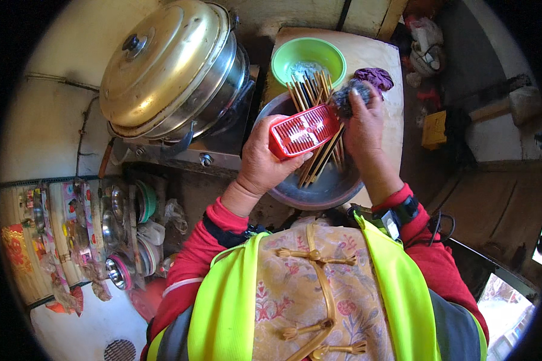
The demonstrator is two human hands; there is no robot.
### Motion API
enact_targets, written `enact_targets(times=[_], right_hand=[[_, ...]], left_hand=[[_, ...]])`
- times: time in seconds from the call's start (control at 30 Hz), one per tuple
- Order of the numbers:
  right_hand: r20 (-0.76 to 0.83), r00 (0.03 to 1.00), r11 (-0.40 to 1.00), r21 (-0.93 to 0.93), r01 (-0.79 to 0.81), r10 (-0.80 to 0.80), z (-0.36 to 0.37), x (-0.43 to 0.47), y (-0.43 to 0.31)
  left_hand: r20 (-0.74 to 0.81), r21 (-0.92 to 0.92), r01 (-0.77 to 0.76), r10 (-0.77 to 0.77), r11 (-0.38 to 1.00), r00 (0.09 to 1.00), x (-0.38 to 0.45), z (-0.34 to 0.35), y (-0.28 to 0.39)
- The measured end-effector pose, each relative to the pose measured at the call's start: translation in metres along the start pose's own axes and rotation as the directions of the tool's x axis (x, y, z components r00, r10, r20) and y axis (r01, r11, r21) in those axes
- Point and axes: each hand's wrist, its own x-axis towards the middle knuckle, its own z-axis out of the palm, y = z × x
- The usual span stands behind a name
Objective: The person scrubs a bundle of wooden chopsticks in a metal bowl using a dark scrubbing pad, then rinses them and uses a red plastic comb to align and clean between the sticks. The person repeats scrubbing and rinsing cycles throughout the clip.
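Note:
My left hand (263, 155) grips a red slotted plastic holder (305, 131), its ribbed face turned up toward me. Against the holder's far right end, my right hand (366, 124) pinches a dark scouring ball (348, 97), seemingly steel wool. Below both hands sits a wide basin (309, 197) with some water in it. A bundle of chopsticks (310, 90), mostly light wood with some black, lies across this basin, its middle hidden behind the holder. Just beyond stands a light green plastic bowl (278, 63) with sudsy water.
A purple cloth (374, 79) lies on the pale tabletop (390, 131) right of the bowl. To the left, a large lidded metal pot (162, 67) stands on a gas stove (226, 160). Shelves with bowls (147, 201) are at lower left. A yellow box (434, 130) is at right.

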Motion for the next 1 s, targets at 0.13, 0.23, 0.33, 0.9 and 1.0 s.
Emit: enact_targets(times=[0.13,0.23,0.33,0.9,1.0], right_hand=[[0.457,0.887,0.929,-0.295,0.224,-0.069,-0.003,-0.015,-0.027],[0.795,0.593,0.629,-0.397,0.668,-0.129,-0.006,-0.030,-0.035],[0.857,0.502,0.425,-0.413,0.805,-0.118,-0.008,-0.040,-0.036],[0.795,0.597,0.381,-0.521,0.763,-0.107,0.005,-0.045,-0.028],[0.865,0.501,0.451,-0.455,0.768,0.021,0.000,-0.044,-0.036]], left_hand=[[0.047,0.000,-0.006,0.006,1.000,0.999,0.003,-0.004,0.002],[0.030,0.009,-0.008,0.008,1.000,1.000,0.007,-0.001,0.005],[0.034,0.026,-0.019,0.018,0.999,0.999,0.009,0.003,0.006],[0.089,0.108,-0.090,0.081,0.990,0.993,0.007,0.011,0.001],[0.092,0.094,-0.076,0.067,0.993,0.993,0.009,0.011,-0.002]])
